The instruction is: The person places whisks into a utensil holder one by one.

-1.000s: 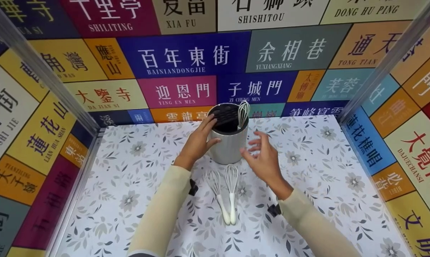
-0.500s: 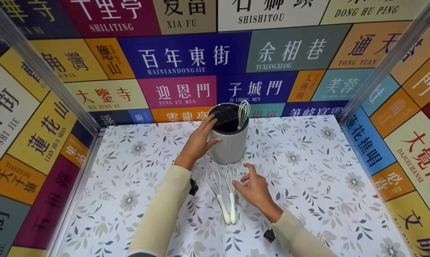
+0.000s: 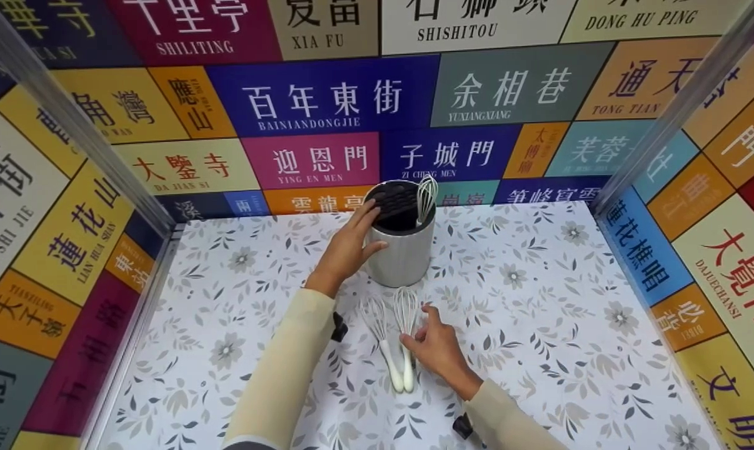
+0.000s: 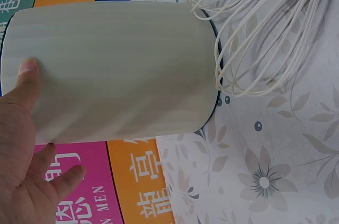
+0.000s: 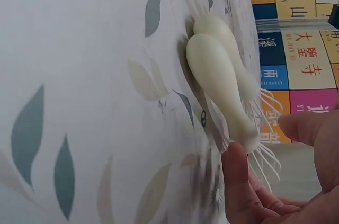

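A grey utensil holder (image 3: pixel 405 259) with a black insert stands at the back of the table. My left hand (image 3: pixel 344 253) holds its left side, fingers at the rim and thumb on the front wall (image 4: pixel 127 70). One small whisk (image 3: pixel 426 197) stands in the holder, wire loops up. Two more whisks lie side by side in front of it, a left whisk (image 3: pixel 388 362) and a right whisk (image 3: pixel 408 375), handles toward me. My right hand (image 3: pixel 441 347) is beside the right whisk, one fingertip at the neck of its handle (image 5: pixel 214 70) and another finger apart above it.
The table (image 3: pixel 227 300) has a white cover with grey flowers and leaves. Panels with coloured street-name signs (image 3: pixel 324 94) rise behind the holder and on both sides, with metal posts (image 3: pixel 658 119) at the corners.
My right hand has come from beside the holder toward me and down to the right whisk's handle. The left hand, the holder and the whisks have stayed put.
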Motion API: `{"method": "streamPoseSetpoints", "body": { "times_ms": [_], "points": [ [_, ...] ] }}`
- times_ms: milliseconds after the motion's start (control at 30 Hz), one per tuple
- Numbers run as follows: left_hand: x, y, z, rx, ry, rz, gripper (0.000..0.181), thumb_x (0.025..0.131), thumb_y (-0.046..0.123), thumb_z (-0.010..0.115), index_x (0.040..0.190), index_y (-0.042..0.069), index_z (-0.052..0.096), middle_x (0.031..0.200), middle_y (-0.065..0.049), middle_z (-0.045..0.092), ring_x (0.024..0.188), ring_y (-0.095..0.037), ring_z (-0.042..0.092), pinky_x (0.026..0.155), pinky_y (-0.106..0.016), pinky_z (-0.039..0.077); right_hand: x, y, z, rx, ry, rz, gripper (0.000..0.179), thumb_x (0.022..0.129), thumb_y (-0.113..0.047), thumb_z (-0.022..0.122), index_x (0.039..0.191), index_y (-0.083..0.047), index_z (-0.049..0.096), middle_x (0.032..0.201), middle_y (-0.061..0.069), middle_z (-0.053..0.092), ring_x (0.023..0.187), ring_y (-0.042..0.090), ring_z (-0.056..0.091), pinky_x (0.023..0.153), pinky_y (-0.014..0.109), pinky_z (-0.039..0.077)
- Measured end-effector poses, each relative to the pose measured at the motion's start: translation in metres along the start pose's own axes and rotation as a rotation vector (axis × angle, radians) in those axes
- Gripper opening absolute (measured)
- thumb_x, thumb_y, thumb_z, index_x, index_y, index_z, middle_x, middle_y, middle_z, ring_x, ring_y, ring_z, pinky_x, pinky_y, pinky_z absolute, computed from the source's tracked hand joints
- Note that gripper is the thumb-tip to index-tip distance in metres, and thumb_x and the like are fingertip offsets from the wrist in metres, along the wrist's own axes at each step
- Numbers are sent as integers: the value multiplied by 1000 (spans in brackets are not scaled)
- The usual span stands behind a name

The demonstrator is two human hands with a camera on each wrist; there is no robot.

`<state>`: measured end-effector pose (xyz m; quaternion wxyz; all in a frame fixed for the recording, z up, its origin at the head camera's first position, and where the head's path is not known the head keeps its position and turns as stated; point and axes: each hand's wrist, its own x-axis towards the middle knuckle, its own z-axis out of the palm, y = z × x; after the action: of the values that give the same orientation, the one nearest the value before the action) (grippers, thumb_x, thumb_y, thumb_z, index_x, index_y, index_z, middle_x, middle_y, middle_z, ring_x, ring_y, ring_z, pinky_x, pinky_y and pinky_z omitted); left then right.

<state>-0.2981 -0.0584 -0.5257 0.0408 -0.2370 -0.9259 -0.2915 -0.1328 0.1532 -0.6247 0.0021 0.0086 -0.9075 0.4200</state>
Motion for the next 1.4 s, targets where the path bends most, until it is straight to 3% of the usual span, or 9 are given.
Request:
{"method": "streamPoseSetpoints", "body": {
  "times_ms": [433, 800, 967, 1267, 1400],
  "points": [
    [-1, 0, -1, 4, 9, 25, 75, 97, 43, 66, 160, 16, 35, 170, -1, 24, 152, -25, 36, 121, -43, 37, 5, -1, 12, 12, -68, 125, 75, 85, -29, 80, 145, -1, 46, 70, -3, 64, 55, 11, 56, 53, 29, 49],
    [-1, 1, -2, -3, -5, 0, 75, 97, 43, 66, 160, 18, 35, 171, 2, 22, 151, -25, 38, 122, -42, 37, 8, -2, 11, 30, -75, 135, 67, 84, -17, 74, 144, 0, 47, 75, 2, 64, 55, 12, 57, 48, 28, 48],
    [-1, 1, -1, -9, -8, -7, 75, 97, 43, 66, 160, 19, 35, 171, 3, 22, 151, -25, 37, 122, -43, 36, 9, -4, 6, 31, -46, 106, 66, 83, -15, 72, 143, 0, 47, 69, -1, 62, 51, 11, 54, 49, 29, 47],
    [-1, 0, 0, -8, 3, -5, 76, 97, 45, 66, 161, 20, 34, 171, 4, 22, 150, -24, 40, 121, -42, 37, 18, -23, -14, 1, 47, 42, 65, 83, -18, 75, 142, -4, 49, 73, -3, 66, 65, 13, 60, 65, 35, 54],
    [-1, 0, 1, -7, 11, 6, 75, 97, 44, 66, 161, 19, 34, 171, 3, 22, 150, -24, 39, 121, -42, 38, 22, -34, -26, 22, 67, 18, 65, 84, -19, 75, 143, -6, 49, 76, 0, 69, 64, 13, 62, 63, 34, 55]
  ]
}}
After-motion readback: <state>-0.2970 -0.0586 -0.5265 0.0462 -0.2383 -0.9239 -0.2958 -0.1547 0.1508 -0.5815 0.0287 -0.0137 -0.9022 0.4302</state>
